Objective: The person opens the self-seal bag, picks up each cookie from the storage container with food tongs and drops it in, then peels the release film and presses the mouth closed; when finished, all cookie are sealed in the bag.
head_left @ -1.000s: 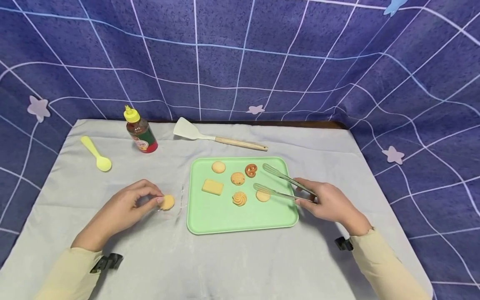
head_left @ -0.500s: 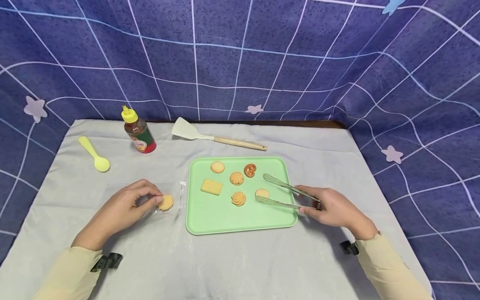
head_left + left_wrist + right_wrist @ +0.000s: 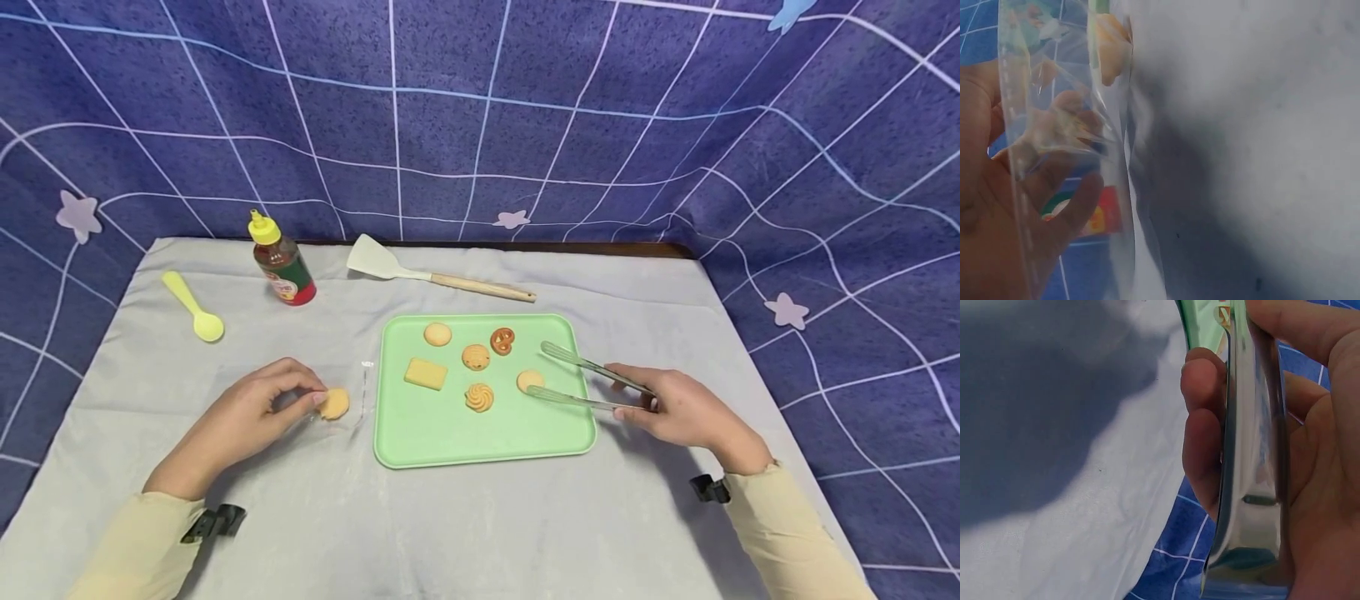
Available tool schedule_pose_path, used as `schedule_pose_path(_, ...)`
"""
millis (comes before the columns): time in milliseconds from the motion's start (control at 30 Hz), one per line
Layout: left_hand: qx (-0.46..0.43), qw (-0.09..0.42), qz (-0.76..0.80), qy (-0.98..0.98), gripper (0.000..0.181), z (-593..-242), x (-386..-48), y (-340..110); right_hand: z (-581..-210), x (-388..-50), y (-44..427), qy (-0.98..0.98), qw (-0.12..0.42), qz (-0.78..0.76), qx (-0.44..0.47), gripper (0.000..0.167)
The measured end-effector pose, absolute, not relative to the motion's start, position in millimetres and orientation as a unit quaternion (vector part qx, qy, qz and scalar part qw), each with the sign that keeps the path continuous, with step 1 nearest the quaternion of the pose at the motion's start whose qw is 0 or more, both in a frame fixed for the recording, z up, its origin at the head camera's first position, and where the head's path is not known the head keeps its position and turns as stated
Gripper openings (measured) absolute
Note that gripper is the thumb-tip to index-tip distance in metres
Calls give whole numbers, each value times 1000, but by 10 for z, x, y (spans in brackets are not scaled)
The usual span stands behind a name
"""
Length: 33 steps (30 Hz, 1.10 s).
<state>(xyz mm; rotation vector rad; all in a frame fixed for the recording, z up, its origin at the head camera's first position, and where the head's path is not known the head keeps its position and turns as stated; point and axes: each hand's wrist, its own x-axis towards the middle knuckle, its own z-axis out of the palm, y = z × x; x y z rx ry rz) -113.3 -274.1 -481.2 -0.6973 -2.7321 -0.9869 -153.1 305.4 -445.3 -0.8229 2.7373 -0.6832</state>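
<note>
My left hand [image 3: 251,417] pinches a clear plastic bag [image 3: 1016,144] lying left of the tray, thumb and index finger beside a round cookie [image 3: 335,404]. Film overlaps the fingers in the left wrist view; whether that cookie is fully inside, I cannot tell. With my right hand [image 3: 686,408] I grip metal tongs [image 3: 570,399], whose looped ends are spread apart over the green tray [image 3: 450,446]. The nearer end overlaps the lower edge of a plain round cookie [image 3: 528,378]. Only the tongs' metal handle [image 3: 1254,462] shows large in the right wrist view.
On the tray lie a rectangular biscuit [image 3: 425,373], a swirl cookie [image 3: 479,397], a speckled cookie [image 3: 476,357], a pretzel [image 3: 502,341] and another plain cookie [image 3: 438,334]. Behind are a spatula [image 3: 480,287] and sauce bottle [image 3: 287,271]; a yellow spoon [image 3: 197,308] lies far left.
My right hand and the tongs have moved to the right. The plain cookie by the tongs has shifted slightly toward the tray's back. My left hand stays in place, pinching the bag.
</note>
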Motion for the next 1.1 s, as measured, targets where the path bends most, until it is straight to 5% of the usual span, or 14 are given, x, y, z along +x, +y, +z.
schedule_pose_path(300,-244,77,-323,-911,14,-4781,-1136,-2721,-4487,-1547,3064,932,58,-220,-283,61)
schedule_pose_path(1100,-236,66,-313,-918,13,-4776,-1137,-2702,-4497,-1535,2984,932,100,-221,-271,52)
